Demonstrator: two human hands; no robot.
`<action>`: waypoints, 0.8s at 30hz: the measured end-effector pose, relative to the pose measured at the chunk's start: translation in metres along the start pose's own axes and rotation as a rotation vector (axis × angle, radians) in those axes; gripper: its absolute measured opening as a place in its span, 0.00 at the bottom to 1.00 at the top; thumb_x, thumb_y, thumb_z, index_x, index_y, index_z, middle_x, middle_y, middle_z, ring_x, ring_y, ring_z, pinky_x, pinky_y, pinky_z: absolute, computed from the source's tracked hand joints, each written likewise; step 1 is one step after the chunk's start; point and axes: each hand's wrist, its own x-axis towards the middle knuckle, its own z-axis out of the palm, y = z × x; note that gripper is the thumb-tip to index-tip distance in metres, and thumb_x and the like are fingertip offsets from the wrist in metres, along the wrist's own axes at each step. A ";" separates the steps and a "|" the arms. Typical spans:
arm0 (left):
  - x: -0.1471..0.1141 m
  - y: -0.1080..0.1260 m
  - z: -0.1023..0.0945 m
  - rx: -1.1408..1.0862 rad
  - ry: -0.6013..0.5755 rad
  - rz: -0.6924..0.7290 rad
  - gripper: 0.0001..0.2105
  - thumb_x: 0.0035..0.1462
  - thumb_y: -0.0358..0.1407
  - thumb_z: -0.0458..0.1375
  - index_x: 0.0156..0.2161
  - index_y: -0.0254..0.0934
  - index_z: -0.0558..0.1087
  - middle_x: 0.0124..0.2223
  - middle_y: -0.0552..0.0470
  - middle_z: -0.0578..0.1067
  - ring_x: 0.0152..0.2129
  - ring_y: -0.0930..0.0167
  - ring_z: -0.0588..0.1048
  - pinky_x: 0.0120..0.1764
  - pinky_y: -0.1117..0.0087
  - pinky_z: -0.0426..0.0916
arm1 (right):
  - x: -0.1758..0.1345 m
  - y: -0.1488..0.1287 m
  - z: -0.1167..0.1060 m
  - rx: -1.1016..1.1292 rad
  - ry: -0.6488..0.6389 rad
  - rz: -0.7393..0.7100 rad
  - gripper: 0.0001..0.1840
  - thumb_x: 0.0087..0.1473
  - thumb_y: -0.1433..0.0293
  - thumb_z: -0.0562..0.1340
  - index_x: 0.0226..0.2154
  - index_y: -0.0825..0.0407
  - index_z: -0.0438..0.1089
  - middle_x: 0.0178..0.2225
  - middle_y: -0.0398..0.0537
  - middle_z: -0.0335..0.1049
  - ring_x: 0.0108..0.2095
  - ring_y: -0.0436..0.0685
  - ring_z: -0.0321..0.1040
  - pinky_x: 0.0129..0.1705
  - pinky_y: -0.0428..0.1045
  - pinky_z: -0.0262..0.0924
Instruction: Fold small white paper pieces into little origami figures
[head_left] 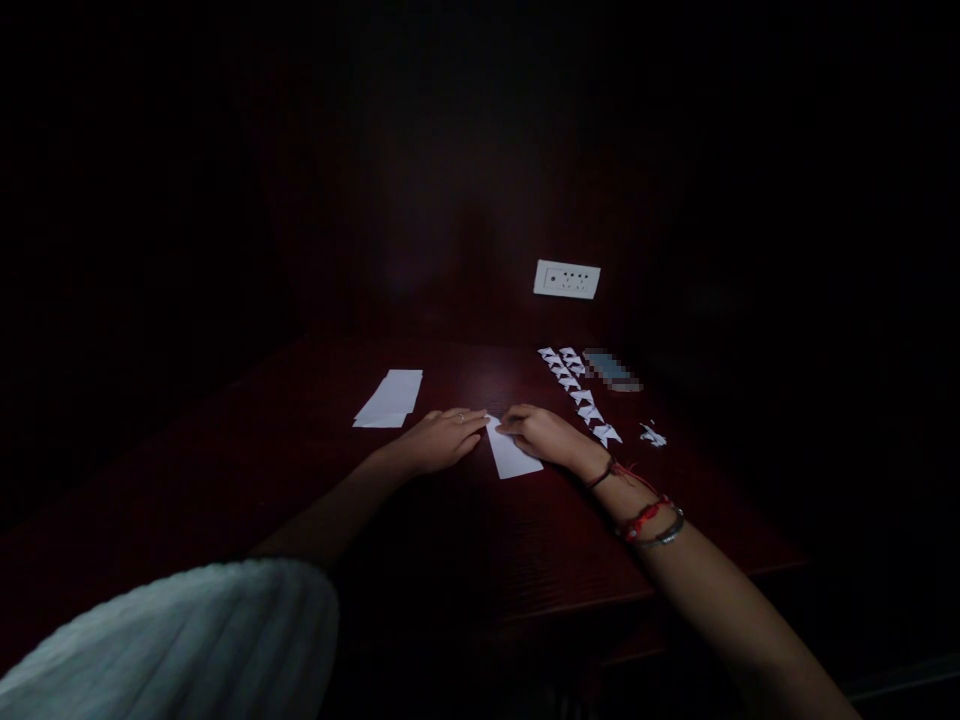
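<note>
A white strip of paper (515,458) lies on the dark red table in front of me, its far end between my two hands. My left hand (448,440), with a ring on one finger, lies flat and stretched out, its fingertips touching the far left corner of the paper. Curled over the far right part of the strip, my right hand (546,434) has its fingers bent down and pressed together on it. The fingers hide part of the far edge, where a small bit of paper seems turned up.
To the left lies a stack of white paper strips (391,400). Several small folded paper pieces (581,392) stand in rows at right, near a blurred bluish object (611,368) and a crumpled white scrap (652,435). A power socket (567,280) is behind.
</note>
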 end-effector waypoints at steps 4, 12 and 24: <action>-0.001 0.001 -0.001 -0.001 -0.012 -0.009 0.18 0.56 0.41 0.37 0.52 0.45 0.50 0.55 0.55 0.52 0.49 0.66 0.52 0.45 0.63 0.49 | 0.000 -0.003 -0.001 -0.002 0.002 0.028 0.15 0.48 0.75 0.51 0.39 0.55 0.64 0.38 0.50 0.63 0.40 0.51 0.58 0.42 0.46 0.53; 0.000 0.002 -0.002 0.007 0.012 0.013 0.17 0.56 0.40 0.38 0.51 0.43 0.53 0.53 0.54 0.55 0.47 0.67 0.54 0.44 0.65 0.51 | 0.000 -0.009 -0.004 -0.025 0.007 0.046 0.14 0.51 0.70 0.49 0.37 0.55 0.65 0.36 0.51 0.63 0.38 0.51 0.59 0.41 0.46 0.53; 0.003 0.009 0.000 0.075 0.015 -0.040 0.17 0.55 0.37 0.37 0.49 0.40 0.55 0.52 0.50 0.56 0.45 0.63 0.56 0.41 0.60 0.53 | 0.001 -0.005 -0.006 0.056 -0.022 0.024 0.15 0.44 0.75 0.53 0.38 0.56 0.65 0.39 0.51 0.64 0.41 0.52 0.58 0.43 0.47 0.52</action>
